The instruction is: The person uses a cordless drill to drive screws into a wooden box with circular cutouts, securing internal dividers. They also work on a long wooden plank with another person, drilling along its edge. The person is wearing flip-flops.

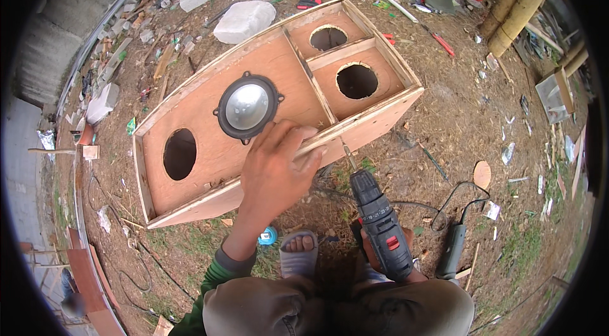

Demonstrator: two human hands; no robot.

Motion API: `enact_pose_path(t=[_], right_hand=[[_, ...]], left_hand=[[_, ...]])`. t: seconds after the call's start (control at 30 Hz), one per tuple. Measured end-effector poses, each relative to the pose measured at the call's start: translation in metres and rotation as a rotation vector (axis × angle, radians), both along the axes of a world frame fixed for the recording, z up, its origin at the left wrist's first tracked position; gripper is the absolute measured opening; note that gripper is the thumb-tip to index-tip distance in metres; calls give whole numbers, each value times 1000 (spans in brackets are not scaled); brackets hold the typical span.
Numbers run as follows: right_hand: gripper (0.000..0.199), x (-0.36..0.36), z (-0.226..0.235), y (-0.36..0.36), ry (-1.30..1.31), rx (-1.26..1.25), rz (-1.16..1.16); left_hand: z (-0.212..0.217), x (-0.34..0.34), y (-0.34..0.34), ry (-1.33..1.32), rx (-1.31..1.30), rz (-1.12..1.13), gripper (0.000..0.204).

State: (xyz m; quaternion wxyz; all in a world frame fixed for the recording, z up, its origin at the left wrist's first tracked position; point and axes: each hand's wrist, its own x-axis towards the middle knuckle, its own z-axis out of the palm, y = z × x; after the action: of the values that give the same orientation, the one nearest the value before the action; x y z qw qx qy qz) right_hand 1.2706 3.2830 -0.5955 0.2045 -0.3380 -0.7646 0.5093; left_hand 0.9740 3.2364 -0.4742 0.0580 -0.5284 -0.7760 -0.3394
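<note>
A long wooden speaker box (303, 92) lies tilted in front of me, its framed side facing up. It has several round cutouts, and a black-rimmed speaker driver (247, 107) with a silvery cone sits on its panel. My left hand (276, 155) grips the box's near edge, fingers over the rim and thumb on the outer side. Low on the right, my right hand (373, 250) is wrapped round the handle of a black cordless drill (380, 228), mostly hidden behind it. The drill's bit (347, 153) points up at the box's near side; its tip looks to be at the wood.
A corded grey-green power tool (451, 252) lies right of the drill, its black cable looping over the ground. Between box and feet is a blue round object (268, 236). Beyond the box are a pale block (245, 22) and a red-handled tool (441, 43). Bamboo posts (520, 6) stand far right.
</note>
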Motion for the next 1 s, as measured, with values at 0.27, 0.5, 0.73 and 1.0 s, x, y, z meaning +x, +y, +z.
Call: enact_pose_path(t=[0.27,0.5,0.73,1.0], right_hand=[[10,1,-13,-13,-19,-71,-52],[14,6,-25,-22,158,-305,-137],[15,8,-51,-25,279,-580,-188],[8,13,-47,-22,85,-607,-199]], left_hand=[[1,0,-1,-37,-17,-1,28],[2,3,-1,-97,-40,24,28],[2,4,-1,-79,-44,29,28],[3,5,-1,-75,-48,36,28]])
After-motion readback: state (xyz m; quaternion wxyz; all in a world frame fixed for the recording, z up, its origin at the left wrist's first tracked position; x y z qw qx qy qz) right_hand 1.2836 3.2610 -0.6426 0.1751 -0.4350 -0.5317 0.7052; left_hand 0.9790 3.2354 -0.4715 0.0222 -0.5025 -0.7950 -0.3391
